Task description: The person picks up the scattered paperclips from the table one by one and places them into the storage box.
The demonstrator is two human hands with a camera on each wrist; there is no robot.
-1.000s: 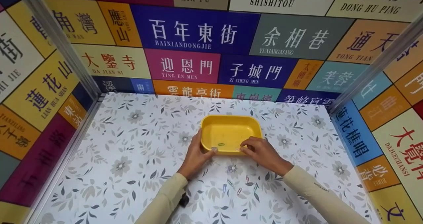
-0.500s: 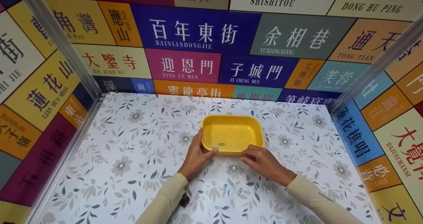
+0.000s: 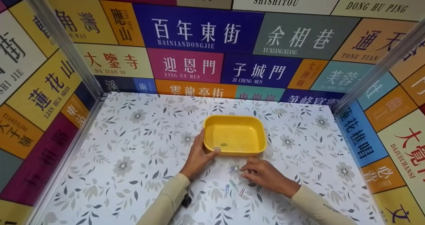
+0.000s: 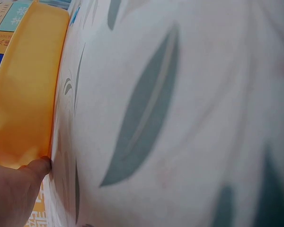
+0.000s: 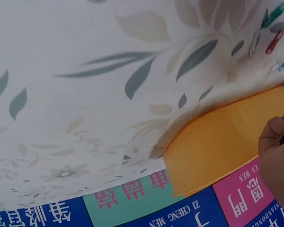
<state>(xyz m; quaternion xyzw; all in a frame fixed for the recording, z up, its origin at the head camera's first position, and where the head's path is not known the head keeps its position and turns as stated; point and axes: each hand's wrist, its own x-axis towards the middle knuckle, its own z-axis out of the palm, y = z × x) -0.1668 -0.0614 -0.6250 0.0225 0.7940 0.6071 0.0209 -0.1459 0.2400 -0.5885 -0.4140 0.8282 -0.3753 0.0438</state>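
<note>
My left hand [image 3: 198, 157] grips the front left corner of a yellow plastic box [image 3: 262, 125], its thumb at the front rim. In the left wrist view, the thumb presses low on the box wall [image 4: 31, 85]. A green paper clip [image 3: 223, 144] lies inside, near a pale clip [image 3: 216, 148] and a faint one farther right. My right hand [image 3: 265, 176] hovers in front of the box, finger and thumb apart, with nothing visible between them. Below it lie several loose paper clips, among them a red one [image 3: 242, 192], a blue one [image 3: 227, 188] and a green one [image 3: 232, 183].
A white tabletop [image 3: 109, 191] with a leaf and flower print carries everything. Panels of coloured signs [image 3: 199, 26] stand behind it and at both sides. A small dark object [image 3: 186, 201] is at the left sleeve.
My right hand has drawn back from the front rim of the box toward the clips on the table, its fingers spreading apart. The left hand keeps its hold on the box.
</note>
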